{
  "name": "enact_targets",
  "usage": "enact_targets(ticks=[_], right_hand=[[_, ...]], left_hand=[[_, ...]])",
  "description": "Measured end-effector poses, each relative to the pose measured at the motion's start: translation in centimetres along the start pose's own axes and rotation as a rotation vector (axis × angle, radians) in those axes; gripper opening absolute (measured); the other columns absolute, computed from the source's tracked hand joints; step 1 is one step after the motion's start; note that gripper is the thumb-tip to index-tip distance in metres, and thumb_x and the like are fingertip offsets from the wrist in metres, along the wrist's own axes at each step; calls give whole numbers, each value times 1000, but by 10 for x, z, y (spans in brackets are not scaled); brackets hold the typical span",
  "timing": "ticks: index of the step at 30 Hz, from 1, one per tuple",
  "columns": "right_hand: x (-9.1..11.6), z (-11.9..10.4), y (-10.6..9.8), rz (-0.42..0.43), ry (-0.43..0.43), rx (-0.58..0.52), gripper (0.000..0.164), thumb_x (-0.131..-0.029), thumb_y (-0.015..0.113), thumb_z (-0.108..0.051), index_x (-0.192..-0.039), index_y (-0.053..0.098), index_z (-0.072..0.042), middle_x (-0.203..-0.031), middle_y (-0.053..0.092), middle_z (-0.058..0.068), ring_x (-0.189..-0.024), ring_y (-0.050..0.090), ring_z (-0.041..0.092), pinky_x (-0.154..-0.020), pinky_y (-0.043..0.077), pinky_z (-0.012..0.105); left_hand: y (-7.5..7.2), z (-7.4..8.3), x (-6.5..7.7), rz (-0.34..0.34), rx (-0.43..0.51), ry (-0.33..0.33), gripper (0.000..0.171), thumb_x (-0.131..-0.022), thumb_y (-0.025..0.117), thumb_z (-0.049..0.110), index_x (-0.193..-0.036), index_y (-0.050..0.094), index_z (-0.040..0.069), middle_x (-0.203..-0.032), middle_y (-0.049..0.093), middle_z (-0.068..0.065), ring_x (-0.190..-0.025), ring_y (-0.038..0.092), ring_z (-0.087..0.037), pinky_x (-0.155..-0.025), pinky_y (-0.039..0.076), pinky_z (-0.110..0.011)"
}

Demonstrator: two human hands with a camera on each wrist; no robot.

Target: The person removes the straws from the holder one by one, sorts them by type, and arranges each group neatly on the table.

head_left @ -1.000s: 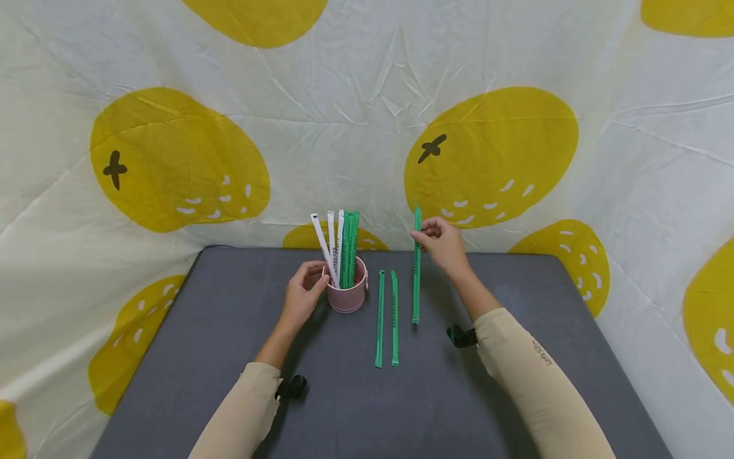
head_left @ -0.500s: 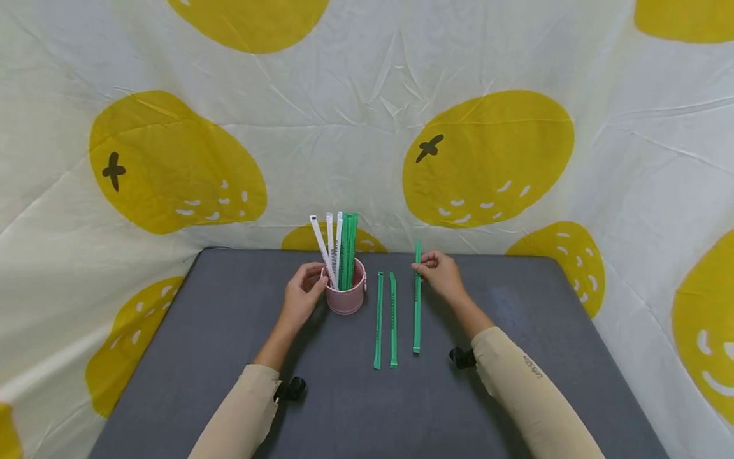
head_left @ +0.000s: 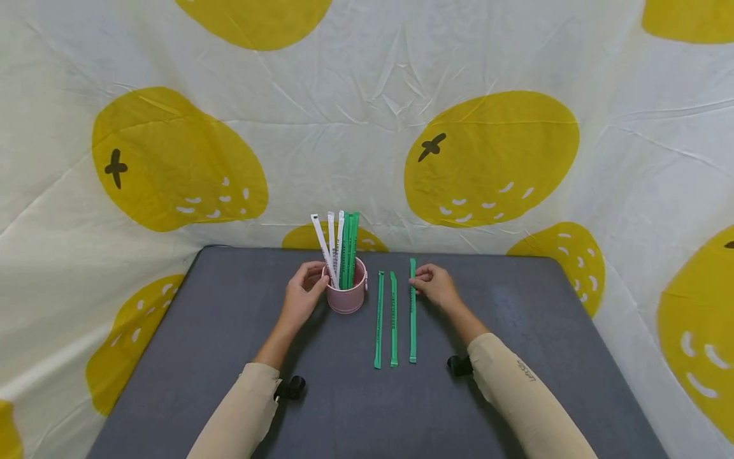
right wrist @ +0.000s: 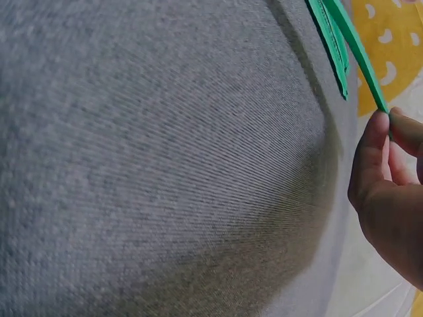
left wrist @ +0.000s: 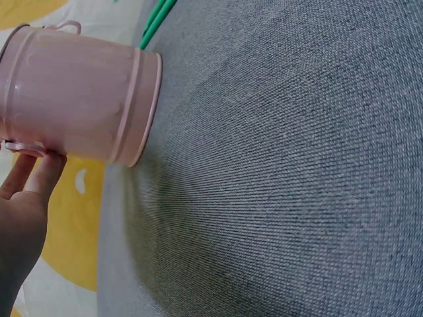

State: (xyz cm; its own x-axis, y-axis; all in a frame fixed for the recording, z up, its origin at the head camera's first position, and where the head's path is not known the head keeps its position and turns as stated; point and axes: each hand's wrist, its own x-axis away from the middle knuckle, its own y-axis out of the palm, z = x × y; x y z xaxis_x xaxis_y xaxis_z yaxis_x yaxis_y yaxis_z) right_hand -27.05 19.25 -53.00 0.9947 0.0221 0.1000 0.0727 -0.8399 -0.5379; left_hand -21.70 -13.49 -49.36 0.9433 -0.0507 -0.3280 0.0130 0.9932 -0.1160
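Observation:
My left hand [head_left: 301,294] holds the side of a small pink bucket [head_left: 346,301], its fingertips at the small side handle [left wrist: 25,147] in the left wrist view. Several green wrapped straws [head_left: 349,252] and some white wrapped straws [head_left: 322,242] stand in the bucket, the white ones on the left. Between thumb and fingers, my right hand [head_left: 440,288] pinches the upper part of another green wrapped straw [head_left: 413,328]. Its pinched end is raised off the tabletop in the right wrist view. Whether its near end touches the table I cannot tell.
Two green wrapped straws [head_left: 394,325] lie side by side on the dark grey table [head_left: 344,408], between the bucket and the held straw. A white cloth [head_left: 338,146] with yellow fruit prints hangs behind the table's far edge.
My right hand has come down and nearer with the green wrapped straw, bringing it low beside the two lying ones. My left hand and the bucket have stayed in place.

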Motion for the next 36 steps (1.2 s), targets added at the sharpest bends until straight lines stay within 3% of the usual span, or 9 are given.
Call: enact_targets(ticks=[8, 14, 21, 29, 36], right_hand=[[4, 0, 8, -75, 40, -44, 31, -88, 70, -13, -115, 60, -2, -104, 70, 18, -73, 68, 16, -72, 59, 33], [5, 0, 11, -51, 52, -22, 31, -86, 72, -13, -113, 62, -1, -101, 72, 17, -68, 69, 13, -68, 59, 32], [7, 1, 13, -20, 30, 69, 26, -85, 74, -17, -106, 65, -5, -91, 74, 9, -62, 67, 12, -61, 56, 28], [7, 2, 15, 5, 3, 161, 29, -83, 75, -17, -106, 65, -3, -87, 73, 9, -59, 64, 13, -53, 53, 28], [6, 0, 16, 13, 19, 131, 25, -81, 76, -14, -102, 66, -2, -85, 74, 10, -58, 66, 12, -53, 55, 27]], left_hand=[[1, 1, -1, 5, 5, 5, 37, -90, 64, 2, -123, 53, -11, -120, 58, -34, -114, 56, -51, -102, 42, -59], [1, 1, -2, 4, -4, 2, 37, -90, 64, 3, -123, 54, -10, -120, 58, -33, -112, 58, -49, -101, 42, -61], [1, 2, -1, -2, 3, -4, 37, -90, 63, 2, -123, 53, -11, -122, 56, -36, -113, 57, -51, -101, 42, -59], [2, 3, -1, -8, -2, -15, 37, -90, 64, 2, -123, 53, -12, -121, 56, -36, -113, 57, -50, -101, 42, -59], [1, 2, -1, 2, 3, -12, 37, -90, 64, 3, -123, 53, -11, -122, 57, -35, -115, 56, -50, -102, 42, -59]])
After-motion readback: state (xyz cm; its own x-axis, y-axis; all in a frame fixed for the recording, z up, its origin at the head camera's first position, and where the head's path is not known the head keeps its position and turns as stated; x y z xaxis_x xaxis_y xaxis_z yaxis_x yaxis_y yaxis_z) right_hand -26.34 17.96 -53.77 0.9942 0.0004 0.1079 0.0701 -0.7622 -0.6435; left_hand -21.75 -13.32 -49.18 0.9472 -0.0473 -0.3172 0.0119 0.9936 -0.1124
